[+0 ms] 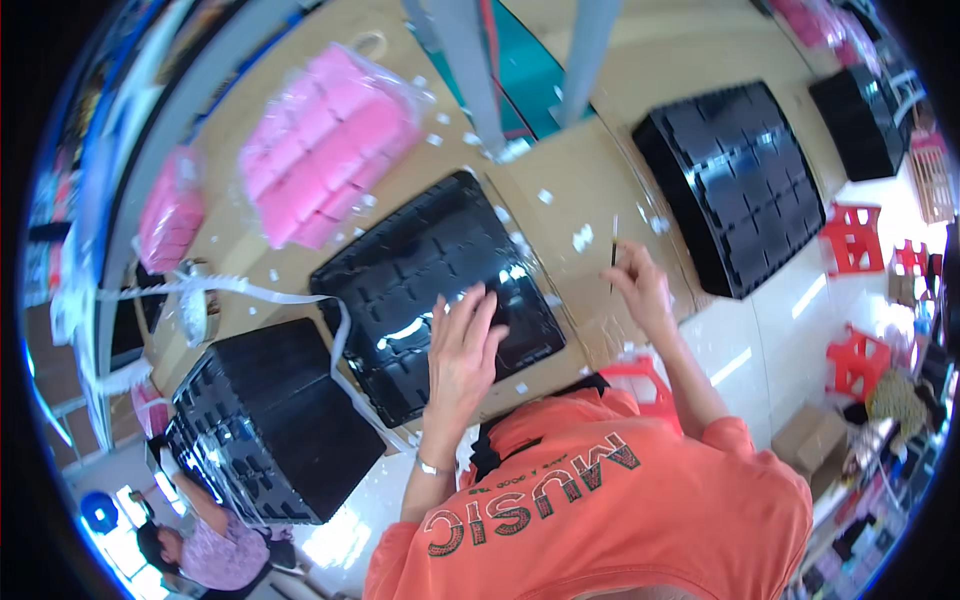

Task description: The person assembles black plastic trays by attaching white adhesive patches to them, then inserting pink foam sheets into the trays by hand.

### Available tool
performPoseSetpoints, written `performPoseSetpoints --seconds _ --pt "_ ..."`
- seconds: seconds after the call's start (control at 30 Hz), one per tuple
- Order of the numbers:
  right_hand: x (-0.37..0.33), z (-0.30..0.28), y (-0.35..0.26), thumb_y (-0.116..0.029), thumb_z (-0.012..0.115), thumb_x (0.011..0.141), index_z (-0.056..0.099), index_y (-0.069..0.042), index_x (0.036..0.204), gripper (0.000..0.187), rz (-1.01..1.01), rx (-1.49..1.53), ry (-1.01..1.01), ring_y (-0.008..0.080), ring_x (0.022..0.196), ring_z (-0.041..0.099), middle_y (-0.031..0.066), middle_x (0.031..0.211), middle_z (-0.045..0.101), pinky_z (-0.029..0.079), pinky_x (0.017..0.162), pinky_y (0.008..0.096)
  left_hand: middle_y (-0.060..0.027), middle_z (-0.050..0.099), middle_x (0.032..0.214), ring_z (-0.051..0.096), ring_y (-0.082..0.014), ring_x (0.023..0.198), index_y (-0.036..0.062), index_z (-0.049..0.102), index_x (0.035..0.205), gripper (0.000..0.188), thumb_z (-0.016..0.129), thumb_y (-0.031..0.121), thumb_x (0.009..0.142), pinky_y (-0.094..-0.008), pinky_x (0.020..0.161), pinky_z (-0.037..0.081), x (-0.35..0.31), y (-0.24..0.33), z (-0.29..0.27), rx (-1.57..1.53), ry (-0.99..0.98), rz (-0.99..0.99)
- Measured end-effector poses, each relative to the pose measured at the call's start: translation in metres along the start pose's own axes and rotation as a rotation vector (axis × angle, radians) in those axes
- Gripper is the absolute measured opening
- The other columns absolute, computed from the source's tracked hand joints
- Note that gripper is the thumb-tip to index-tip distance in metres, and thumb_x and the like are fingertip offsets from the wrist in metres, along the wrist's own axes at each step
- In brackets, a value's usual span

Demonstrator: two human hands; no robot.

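Note:
A black plastic tray with several moulded compartments lies on the cardboard-covered table in front of me. My left hand is over its near right part, fingers stretched out and slightly apart, holding nothing I can see. Whether the fingertips press on the plastic, I cannot tell. Off the tray's right side, my right hand pinches a thin dark stick with a pale tip, held roughly upright. Small white scraps are scattered on the cardboard beyond it.
Stacked black trays stand at left and right. A white strip trails past the left stack. Pink pieces in clear plastic lie at far left. Grey metal posts rise at the back. Another person is at lower left.

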State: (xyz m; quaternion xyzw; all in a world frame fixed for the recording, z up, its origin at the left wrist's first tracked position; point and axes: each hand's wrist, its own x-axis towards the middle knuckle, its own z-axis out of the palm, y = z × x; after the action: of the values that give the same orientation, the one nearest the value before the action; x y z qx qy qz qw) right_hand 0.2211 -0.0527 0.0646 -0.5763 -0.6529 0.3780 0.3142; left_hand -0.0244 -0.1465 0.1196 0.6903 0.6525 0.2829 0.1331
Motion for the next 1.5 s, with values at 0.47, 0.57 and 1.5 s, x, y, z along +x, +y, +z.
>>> performPoseSetpoints --seconds 0.47,0.57,1.5 --pt "0.028 0.075 -0.347 0.000 0.064 0.078 0.062 0.000 0.096 0.018 -1.161 0.054 0.212 0.0206 0.063 0.051 0.0094 0.073 0.052 0.042 0.059 0.0293 -0.0129 0.061 0.110 0.063 -0.0200 0.093 0.0006 0.058 0.114 0.034 0.065 0.004 0.081 -0.0274 0.078 0.050 -0.172 -0.015 -0.157 -0.575 0.224 -0.143" --pt "0.066 0.097 -0.405 -0.008 0.065 0.080 0.062 0.000 0.098 0.019 -1.046 0.158 0.162 0.0147 0.062 0.051 0.0085 0.071 0.052 0.042 0.058 0.0278 -0.0154 0.064 0.104 0.063 -0.0237 0.097 -0.0048 0.058 0.112 0.037 0.060 -0.006 0.075 -0.0307 0.084 0.048 -0.205 -0.016 -0.195 -0.707 0.234 -0.171" --pt "0.023 0.468 -0.617 -0.018 0.059 0.081 0.067 -0.004 0.082 0.016 -1.835 -0.485 0.205 0.0266 0.069 0.062 0.0134 0.077 0.064 0.049 0.059 0.0375 -0.0181 0.056 0.112 0.062 -0.0240 0.094 -0.0082 0.042 0.127 0.048 0.058 -0.006 0.081 -0.0314 0.083 0.050 -0.328 -0.051 -0.260 -1.104 1.556 -0.745"
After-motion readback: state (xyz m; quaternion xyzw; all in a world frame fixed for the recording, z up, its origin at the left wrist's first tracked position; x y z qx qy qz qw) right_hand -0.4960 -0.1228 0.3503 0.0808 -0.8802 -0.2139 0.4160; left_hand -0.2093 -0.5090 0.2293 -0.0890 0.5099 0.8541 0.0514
